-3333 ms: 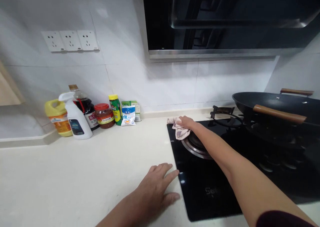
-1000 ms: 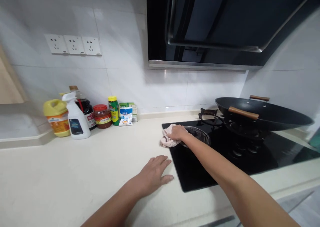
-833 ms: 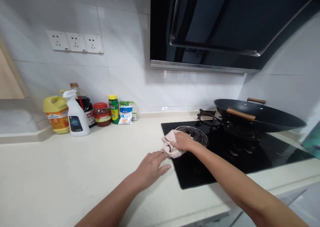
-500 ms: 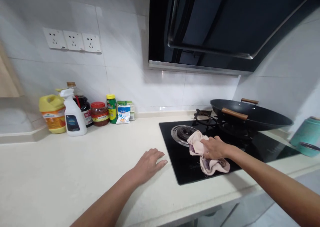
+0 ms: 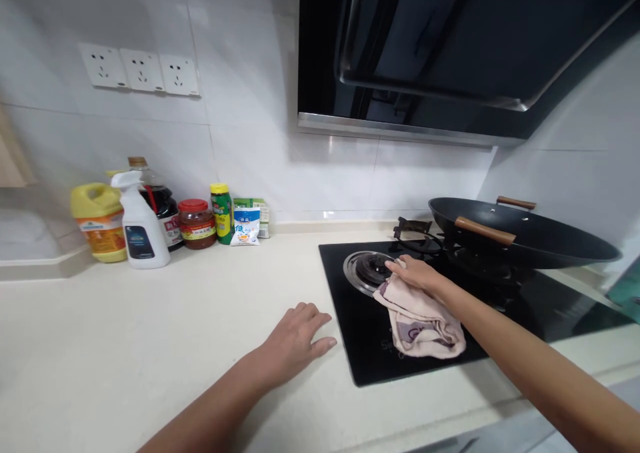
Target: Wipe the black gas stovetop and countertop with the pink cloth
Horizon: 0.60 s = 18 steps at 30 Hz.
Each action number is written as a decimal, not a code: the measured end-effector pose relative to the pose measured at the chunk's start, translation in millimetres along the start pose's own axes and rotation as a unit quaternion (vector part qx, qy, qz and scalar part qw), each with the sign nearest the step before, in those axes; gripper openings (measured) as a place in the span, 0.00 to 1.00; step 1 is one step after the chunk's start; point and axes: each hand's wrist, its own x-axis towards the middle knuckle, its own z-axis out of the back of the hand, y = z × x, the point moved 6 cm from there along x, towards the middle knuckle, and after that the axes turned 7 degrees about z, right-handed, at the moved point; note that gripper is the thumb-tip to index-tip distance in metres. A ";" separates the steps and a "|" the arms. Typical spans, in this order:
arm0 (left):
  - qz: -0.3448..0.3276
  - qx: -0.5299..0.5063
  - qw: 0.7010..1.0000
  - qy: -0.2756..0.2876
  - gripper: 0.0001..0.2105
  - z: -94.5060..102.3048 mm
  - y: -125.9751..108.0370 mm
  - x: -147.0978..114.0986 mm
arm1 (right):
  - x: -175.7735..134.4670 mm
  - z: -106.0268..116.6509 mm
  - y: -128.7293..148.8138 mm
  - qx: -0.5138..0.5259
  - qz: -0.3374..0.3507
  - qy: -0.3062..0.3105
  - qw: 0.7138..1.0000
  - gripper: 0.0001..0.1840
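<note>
My right hand (image 5: pixel 416 274) grips the upper end of a pale pink cloth (image 5: pixel 420 330) with purple marks. The cloth lies bunched on the black glass cooktop (image 5: pixel 360 336), just in front of the left burner (image 5: pixel 374 268), whose pot support is off. My fingertips are at the burner's right side and partly hidden by the hand itself. On the white counter (image 5: pixel 220 346), left of the cooktop's edge, my left hand (image 5: pixel 299 343) rests with its fingers apart and nothing in it.
A black wok (image 5: pixel 540 243) with wooden handles sits on the right burner. Behind the left burner lies a black pot support (image 5: pixel 415 230). A white spray bottle (image 5: pixel 144 230), yellow jug (image 5: pixel 100 223), red-lidded jar (image 5: pixel 197 225) and other containers line the wall. The range hood (image 5: pixel 415 53) hangs above.
My right hand has moved up and slightly left, towards the burner, and the cloth is now more spread out below it. My left hand stays on the counter. The view has shifted slightly.
</note>
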 end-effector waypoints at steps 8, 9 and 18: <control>-0.014 0.006 1.000 0.009 0.21 -2.5 -0.6 -0.4 | 64.8 -12.5 4.6 -0.040 -0.011 0.028 0.999 0.42; -0.017 0.007 1.000 0.008 0.21 -1.8 -1.2 -0.6 | 71.0 -14.6 9.2 -0.049 -0.003 0.025 0.998 0.40; -0.010 0.025 1.000 0.008 0.20 -2.5 -2.5 -1.6 | 95.2 -24.8 71.2 -0.101 0.127 -0.010 0.987 0.28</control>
